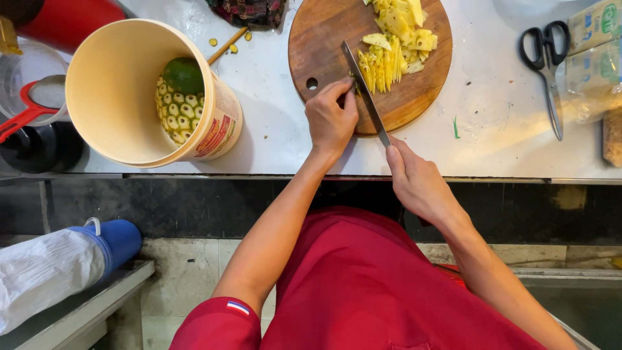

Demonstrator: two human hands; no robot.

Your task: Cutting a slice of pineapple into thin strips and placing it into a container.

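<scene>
Pineapple strips (382,65) lie on round wooden board (369,61), top centre of white tabletop (272,97), w/ chunkier cut pieces (405,26) behind. Knife (366,94) blade rests on the strips' left end. Right hand (418,185) has fingers clamped round the handle; left hand (332,120) has fingers curled together, tips touching the fruit just beside the blade. Risk, prob: tips so near the edge could get nicked if wet fruit slides, or board shifts on the tabletop. Further out: cream bucket (129,91) w/ pineapple inside, left; scissors (547,61), right.
</scene>
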